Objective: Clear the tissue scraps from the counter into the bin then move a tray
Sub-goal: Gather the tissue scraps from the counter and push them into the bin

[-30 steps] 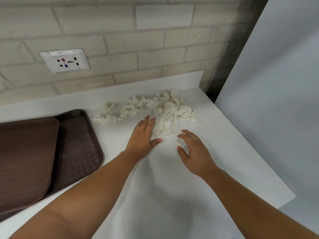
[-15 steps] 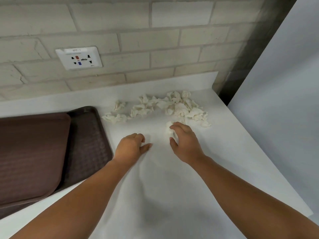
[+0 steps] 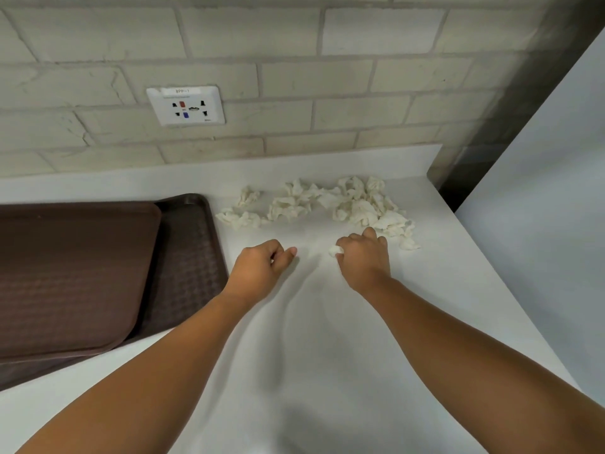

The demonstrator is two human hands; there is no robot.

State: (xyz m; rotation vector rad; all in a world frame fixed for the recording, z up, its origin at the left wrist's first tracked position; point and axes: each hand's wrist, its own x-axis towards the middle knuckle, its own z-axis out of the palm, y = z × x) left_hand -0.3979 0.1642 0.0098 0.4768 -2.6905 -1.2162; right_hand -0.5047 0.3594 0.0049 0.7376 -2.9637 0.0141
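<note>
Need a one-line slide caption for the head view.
Right hand grips a tissue scrap beside the scrap pile on the counter; left hand curled near brown trays.

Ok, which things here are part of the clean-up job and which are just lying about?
Job: tissue scraps on the counter; one scrap pinched in the right hand; stacked brown trays. The bin is not in view.
Lying about: wall socket; brick wall.

Crumpled paper tissue scraps (image 3: 343, 204), matt white counter (image 3: 327, 355), textured plastic tray (image 3: 193, 257)
</note>
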